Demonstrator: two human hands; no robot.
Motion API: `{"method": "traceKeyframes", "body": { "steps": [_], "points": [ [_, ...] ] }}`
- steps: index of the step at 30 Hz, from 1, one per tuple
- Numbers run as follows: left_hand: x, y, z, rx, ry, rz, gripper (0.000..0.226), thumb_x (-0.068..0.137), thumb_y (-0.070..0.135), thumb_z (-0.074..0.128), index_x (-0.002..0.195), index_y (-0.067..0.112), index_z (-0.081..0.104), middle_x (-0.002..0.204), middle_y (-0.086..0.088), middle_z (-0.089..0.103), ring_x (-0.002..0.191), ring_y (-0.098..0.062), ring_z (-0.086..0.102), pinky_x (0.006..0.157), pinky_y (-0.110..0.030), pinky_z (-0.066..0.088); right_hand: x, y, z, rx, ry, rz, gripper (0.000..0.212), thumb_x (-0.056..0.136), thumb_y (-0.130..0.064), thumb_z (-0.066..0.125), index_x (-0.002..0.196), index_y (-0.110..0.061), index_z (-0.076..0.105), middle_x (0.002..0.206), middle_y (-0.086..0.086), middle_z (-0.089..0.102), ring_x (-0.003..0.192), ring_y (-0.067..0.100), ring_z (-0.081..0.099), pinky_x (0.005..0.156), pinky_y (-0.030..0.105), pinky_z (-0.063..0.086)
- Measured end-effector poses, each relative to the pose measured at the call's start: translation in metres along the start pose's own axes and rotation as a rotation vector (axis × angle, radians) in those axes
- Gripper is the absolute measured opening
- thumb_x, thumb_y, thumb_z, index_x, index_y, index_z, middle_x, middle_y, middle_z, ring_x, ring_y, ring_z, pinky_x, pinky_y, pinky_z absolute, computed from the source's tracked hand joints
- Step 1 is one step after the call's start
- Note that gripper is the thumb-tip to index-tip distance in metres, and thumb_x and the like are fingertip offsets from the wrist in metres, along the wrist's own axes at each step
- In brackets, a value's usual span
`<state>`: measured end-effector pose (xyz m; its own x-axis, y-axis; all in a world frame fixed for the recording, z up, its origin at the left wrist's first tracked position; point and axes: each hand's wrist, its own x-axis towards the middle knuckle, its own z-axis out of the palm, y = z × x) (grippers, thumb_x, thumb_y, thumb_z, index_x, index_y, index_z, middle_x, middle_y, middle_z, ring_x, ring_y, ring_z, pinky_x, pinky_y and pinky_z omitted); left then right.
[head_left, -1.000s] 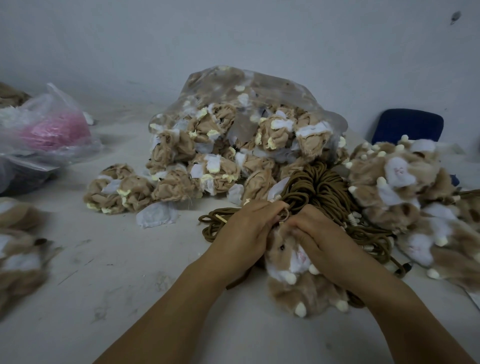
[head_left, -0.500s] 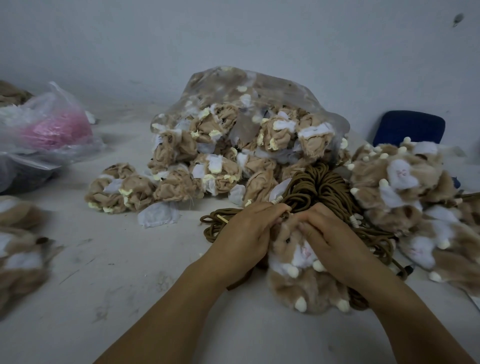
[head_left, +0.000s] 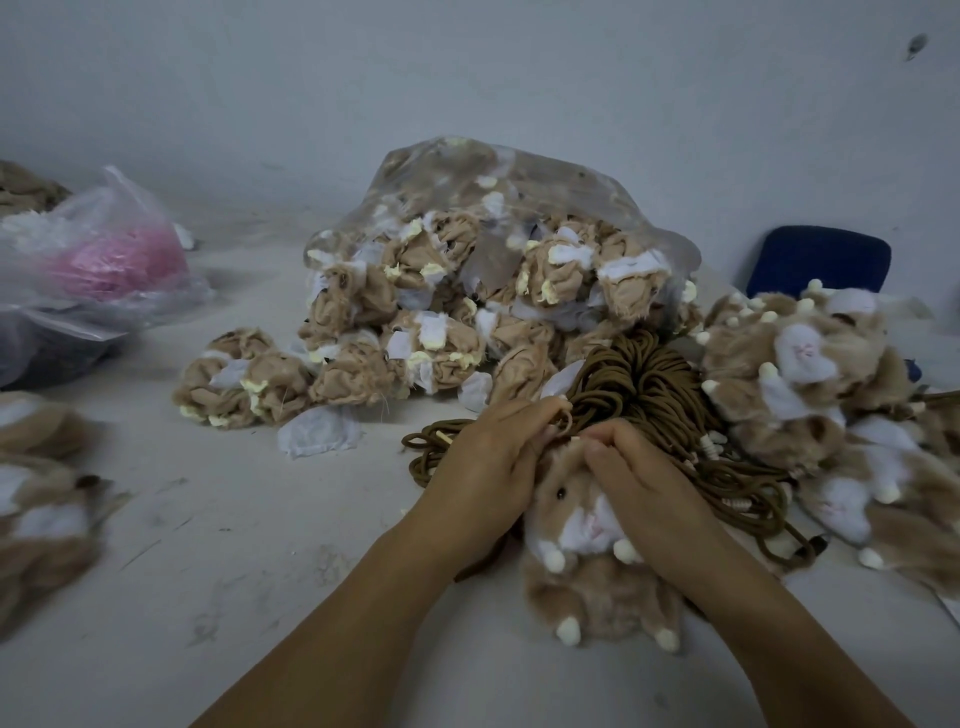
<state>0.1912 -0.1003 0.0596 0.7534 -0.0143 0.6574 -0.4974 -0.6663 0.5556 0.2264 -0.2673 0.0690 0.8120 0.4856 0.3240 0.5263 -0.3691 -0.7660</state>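
A brown and white plush hamster (head_left: 587, 566) lies on its back on the white table, face up, cream paws showing. My left hand (head_left: 488, 467) grips the left side of its head, and its fingertips pinch a small loop of brown cord (head_left: 563, 421) above the head. My right hand (head_left: 644, 488) curls over the right side of the head, fingertips pinching at the top of it. A thick bundle of brown cords (head_left: 644, 384) lies just behind both hands.
A clear plastic bag (head_left: 519, 208) of inside-out plush skins stands behind, several spilled at its left (head_left: 244, 379). Finished plush hamsters (head_left: 800, 374) pile at the right, more at the left edge (head_left: 41, 493). A bag with pink material (head_left: 104, 260) sits far left, a blue chair back (head_left: 821, 260) far right.
The plush hamster has turned face up, so its eye and white muzzle show more. Both hands have closed in at the top of its head.
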Motion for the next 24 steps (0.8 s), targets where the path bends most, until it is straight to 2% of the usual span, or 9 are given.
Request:
{"method": "traceKeyframes", "body": {
  "steps": [2,4,8,11,13,17,20,24],
  "points": [
    [0.0009,-0.0015,-0.0010,0.000,0.017,-0.003,0.028,0.101,0.016,0.044,0.120,0.016,0.064,0.102,0.007,0.065,0.095,-0.002,0.054,0.080,-0.010,0.041,0.0006,-0.0037,-0.0015,0.002,-0.012,0.038,0.015,0.092,-0.032,0.050,0.087,-0.046,0.048,0.085,-0.024,0.058,0.078,-0.005,0.056,0.059,0.006,0.041],
    [0.0015,-0.0022,-0.0025,0.000,0.035,0.002,0.022,0.102,0.020,0.041,0.115,0.027,0.058,0.099,0.017,0.060,0.092,0.003,0.053,0.078,-0.006,0.039,-0.0007,-0.0044,-0.0005,0.021,-0.009,0.035,0.021,0.087,-0.030,0.054,0.087,-0.049,0.045,0.086,-0.029,0.057,0.077,-0.008,0.056,0.056,0.005,0.041],
    [0.0030,-0.0044,-0.0049,-0.005,0.064,-0.021,0.024,0.100,0.017,0.044,0.114,0.035,0.052,0.088,0.033,0.053,0.090,0.016,0.051,0.076,-0.002,0.037,-0.0028,-0.0073,0.0034,0.020,0.023,-0.035,0.019,0.091,-0.024,0.056,0.088,-0.041,0.048,0.089,-0.027,0.056,0.085,-0.009,0.054,0.064,0.002,0.039],
    [0.0033,-0.0075,-0.0044,0.001,0.061,-0.028,0.025,0.099,0.017,0.044,0.115,0.034,0.053,0.087,0.027,0.053,0.090,0.016,0.051,0.077,-0.002,0.037,-0.0028,-0.0075,0.0053,0.002,0.043,-0.100,0.023,0.092,-0.013,0.056,0.090,-0.036,0.051,0.089,-0.022,0.056,0.089,-0.006,0.054,0.069,0.001,0.037],
    [0.0035,-0.0089,-0.0038,-0.007,0.066,-0.024,0.026,0.099,0.014,0.045,0.118,0.027,0.057,0.090,0.023,0.054,0.091,0.016,0.051,0.077,-0.002,0.037,-0.0026,-0.0081,0.0058,-0.013,0.045,-0.136,0.025,0.093,-0.009,0.055,0.092,-0.034,0.053,0.090,-0.019,0.057,0.090,-0.003,0.054,0.071,0.003,0.037],
    [0.0030,-0.0090,-0.0033,0.013,0.026,0.029,0.018,0.098,0.011,0.045,0.108,0.022,0.057,0.095,0.010,0.055,0.087,-0.002,0.054,0.073,-0.013,0.041,-0.0014,-0.0078,0.0056,-0.083,0.032,-0.223,0.022,0.092,-0.002,0.054,0.095,-0.024,0.058,0.094,-0.014,0.055,0.092,0.004,0.054,0.076,0.007,0.038],
    [0.0030,-0.0079,-0.0035,0.028,0.005,0.043,0.020,0.098,0.017,0.040,0.110,0.024,0.055,0.099,0.005,0.061,0.092,-0.010,0.055,0.077,-0.018,0.042,-0.0004,-0.0074,0.0052,-0.091,0.029,-0.251,0.021,0.092,-0.003,0.053,0.095,-0.023,0.058,0.095,-0.011,0.054,0.092,0.003,0.054,0.077,0.008,0.038],
    [0.0014,-0.0065,-0.0027,0.030,-0.002,0.063,0.032,0.096,0.022,0.037,0.120,0.023,0.058,0.107,-0.006,0.068,0.099,-0.010,0.056,0.081,-0.023,0.046,0.0003,-0.0062,0.0058,-0.091,0.034,-0.255,0.019,0.091,-0.008,0.052,0.094,-0.027,0.057,0.095,-0.013,0.054,0.092,0.003,0.054,0.077,0.008,0.039]
  ]
}}
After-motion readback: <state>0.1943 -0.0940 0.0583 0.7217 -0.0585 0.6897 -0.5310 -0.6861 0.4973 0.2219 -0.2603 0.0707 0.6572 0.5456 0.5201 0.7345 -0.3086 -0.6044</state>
